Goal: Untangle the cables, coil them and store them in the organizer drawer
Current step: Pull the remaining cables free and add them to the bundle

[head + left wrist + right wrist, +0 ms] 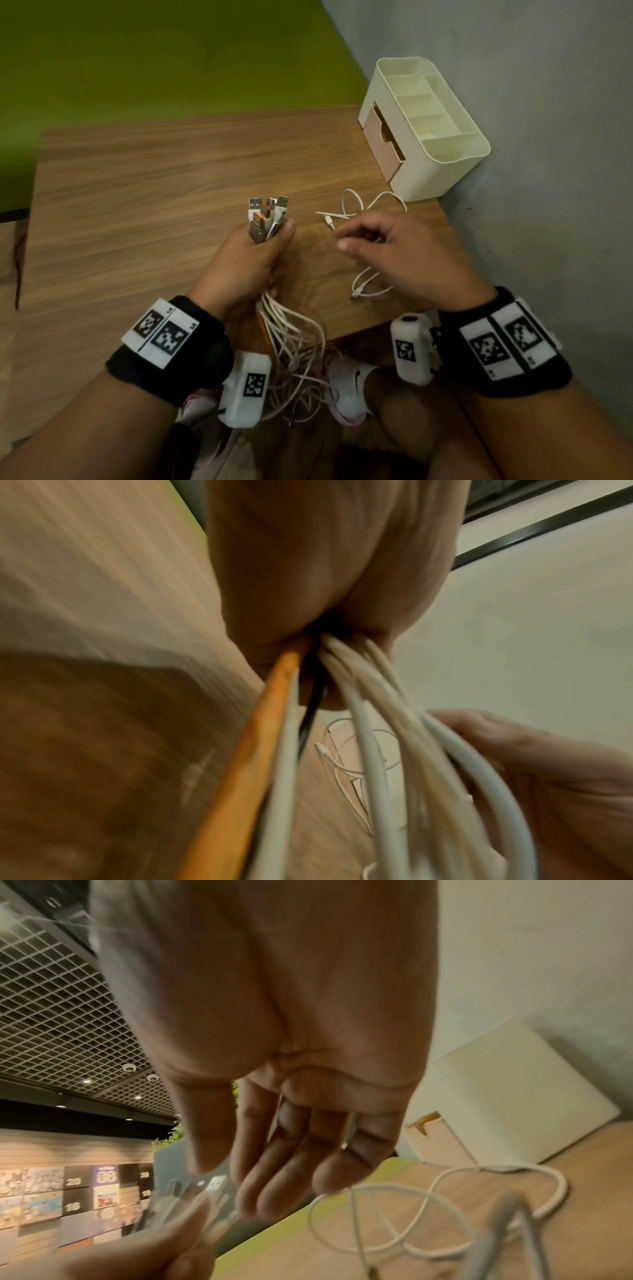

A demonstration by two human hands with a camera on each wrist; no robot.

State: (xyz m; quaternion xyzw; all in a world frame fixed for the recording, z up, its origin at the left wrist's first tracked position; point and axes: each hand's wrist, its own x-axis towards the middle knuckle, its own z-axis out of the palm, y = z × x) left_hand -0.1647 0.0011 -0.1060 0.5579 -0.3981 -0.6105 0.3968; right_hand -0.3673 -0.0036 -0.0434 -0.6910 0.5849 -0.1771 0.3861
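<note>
We see dim, warm indoor light. Small ceiling lamps (pixel 87 1081) glow at the right wrist view's left. Both wrist views smear with motion blur, the cables (pixel 373 764) soft, and edges bend from wide-angle distortion.

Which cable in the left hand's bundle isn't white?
The orange cable, at the bundle's edge in the left hand; a thin black one shows beside it, the rest are white.

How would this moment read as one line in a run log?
left hand: grips cable bundle | right hand: open above loose white cable | drawer: ajar, nothing stored yet
</note>
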